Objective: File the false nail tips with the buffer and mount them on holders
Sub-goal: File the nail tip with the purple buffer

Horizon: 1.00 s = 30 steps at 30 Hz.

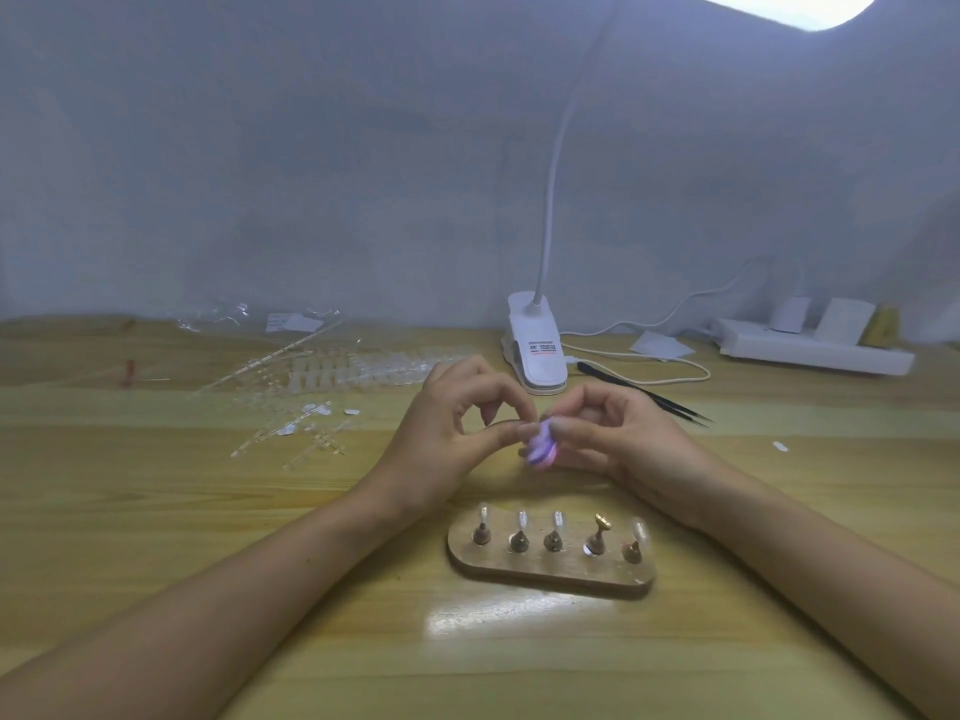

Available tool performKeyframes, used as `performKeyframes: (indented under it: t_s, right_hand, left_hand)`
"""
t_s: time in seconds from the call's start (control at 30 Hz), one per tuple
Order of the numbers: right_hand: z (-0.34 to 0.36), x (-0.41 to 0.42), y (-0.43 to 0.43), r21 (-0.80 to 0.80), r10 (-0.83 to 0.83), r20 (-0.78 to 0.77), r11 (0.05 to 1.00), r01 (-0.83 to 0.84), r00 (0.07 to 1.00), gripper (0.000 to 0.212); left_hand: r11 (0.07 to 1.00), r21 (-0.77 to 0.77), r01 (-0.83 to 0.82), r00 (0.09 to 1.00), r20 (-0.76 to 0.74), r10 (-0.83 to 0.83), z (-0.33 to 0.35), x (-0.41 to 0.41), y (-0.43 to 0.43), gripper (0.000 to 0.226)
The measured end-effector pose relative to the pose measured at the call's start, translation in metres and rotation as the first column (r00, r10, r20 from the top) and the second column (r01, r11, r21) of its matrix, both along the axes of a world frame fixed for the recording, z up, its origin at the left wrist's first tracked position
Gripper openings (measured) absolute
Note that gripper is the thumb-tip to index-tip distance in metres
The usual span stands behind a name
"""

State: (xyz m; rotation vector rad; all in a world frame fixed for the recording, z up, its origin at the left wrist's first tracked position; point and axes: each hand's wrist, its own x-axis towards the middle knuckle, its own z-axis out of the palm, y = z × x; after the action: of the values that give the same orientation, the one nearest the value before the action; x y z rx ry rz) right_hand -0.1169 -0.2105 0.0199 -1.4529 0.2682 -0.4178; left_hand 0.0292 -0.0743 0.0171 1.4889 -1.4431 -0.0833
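Observation:
My right hand point(618, 439) grips a small purple buffer block point(541, 445) with thumb and fingers. My left hand point(457, 423) pinches something tiny against the buffer with thumb and forefinger; a nail tip is too small and blurred to make out there. Just in front of my hands lies a wooden holder base point(550, 571) with several brass holders. The fourth holder from the left point(597, 535) is bare; the others carry clear nail tips. More clear nail tips and sprues point(332, 376) lie scattered at the left.
A white clip lamp point(535, 350) stands behind my hands, its cable trailing right. Black tweezers point(644, 392) lie to its right. A white power strip point(815, 348) sits at the back right. Plastic packaging point(260, 319) lies at the back left by the wall.

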Motion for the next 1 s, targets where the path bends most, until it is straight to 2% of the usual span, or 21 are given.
performKeyframes:
  t_s: [0.07,0.17,0.27,0.4,0.5,0.53,0.67,0.8,0.93,1.0]
  right_hand:
    - [-0.0007,0.0002,0.0015,-0.026,0.031,-0.011,0.999,-0.032,0.999,0.016]
    - [-0.0007,-0.0005,-0.0009,0.038,-0.071,0.052,0.997,0.069,0.996,0.017]
    - [-0.0008,-0.0011,0.0018,-0.069,0.040,-0.027,0.997,-0.042,0.999,0.017]
    - [-0.0015,-0.0008,-0.0020,0.050,-0.074,0.058,0.996,0.071,0.996,0.016]
    - [-0.0009,-0.0013,0.0005,-0.040,0.071,-0.030,0.997,-0.072,0.997,0.012]
    - [-0.0010,-0.0010,0.0011,-0.028,0.073,-0.025,0.997,-0.074,0.997,0.012]
    - [0.0010,0.0005,-0.0043,0.094,-0.021,0.039,0.995,0.017,0.999,0.016]
    - [-0.0009,0.0014,-0.0030,0.064,-0.042,0.045,0.997,0.039,0.998,0.017]
    - [-0.0013,-0.0012,-0.0006,-0.031,0.054,0.006,0.998,-0.054,0.999,0.016]
    - [-0.0010,-0.0013,-0.0025,0.028,-0.034,0.043,0.999,0.032,0.998,0.015]
  left_hand:
    - [1.000,0.006,0.011,1.000,0.009,-0.011,-0.0002,-0.0007,0.0001,0.006]
    - [1.000,0.008,0.003,1.000,-0.014,-0.002,0.0003,-0.0013,0.0003,0.006]
    - [1.000,-0.003,-0.001,1.000,-0.001,0.001,-0.0004,-0.0001,-0.0002,0.006]
    - [1.000,0.007,0.000,1.000,-0.012,0.001,-0.0004,-0.0011,0.0003,0.007]
    - [1.000,0.010,0.006,1.000,-0.003,-0.006,0.0002,-0.0011,0.0002,0.006]
    - [1.000,0.014,0.011,1.000,-0.005,-0.011,0.0006,-0.0011,0.0003,0.006]
    - [0.999,0.016,0.029,0.998,-0.049,-0.028,0.0017,-0.0026,0.0017,0.009]
    - [1.000,-0.001,0.017,0.998,-0.053,-0.017,0.0015,-0.0018,0.0008,0.009]
    - [1.000,-0.004,0.017,0.999,-0.031,-0.017,-0.0005,0.0015,-0.0013,0.008]
    - [1.000,-0.002,0.026,0.999,-0.024,-0.026,-0.0009,0.0007,-0.0010,0.011]
